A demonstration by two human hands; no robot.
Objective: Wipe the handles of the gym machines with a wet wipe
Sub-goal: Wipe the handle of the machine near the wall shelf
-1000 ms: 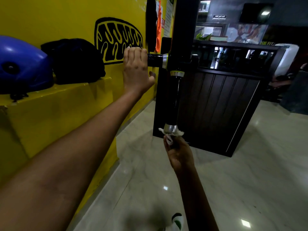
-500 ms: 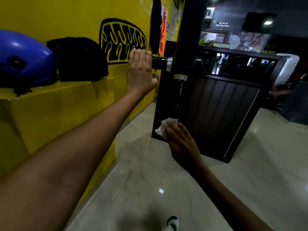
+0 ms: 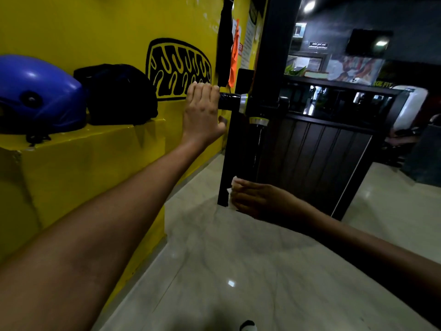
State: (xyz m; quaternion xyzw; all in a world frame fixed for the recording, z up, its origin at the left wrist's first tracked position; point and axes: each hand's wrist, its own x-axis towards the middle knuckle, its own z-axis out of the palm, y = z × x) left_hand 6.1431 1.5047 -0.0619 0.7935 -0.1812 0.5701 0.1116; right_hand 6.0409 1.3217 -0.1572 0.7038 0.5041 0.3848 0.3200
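Black horizontal handle [image 3: 228,101] lying level, pointing left toward the yellow wall [image 3: 95,32], left hand [image 3: 202,113] curling round it, right hand [image 3: 257,199] holding the white wipe [image 3: 229,191] lower down, marble floor [image 3: 238,271] lying open beneath.

You've only got one view, a wide-angle cam on your head, looking forward and down along both arms. The left hand [image 3: 202,111] on the handle [image 3: 229,101] sits near mid-frame, the yellow wall [image 3: 95,32] close on your left, floor [image 3: 238,271] below. The far room on the right is dim, probably a reception area.
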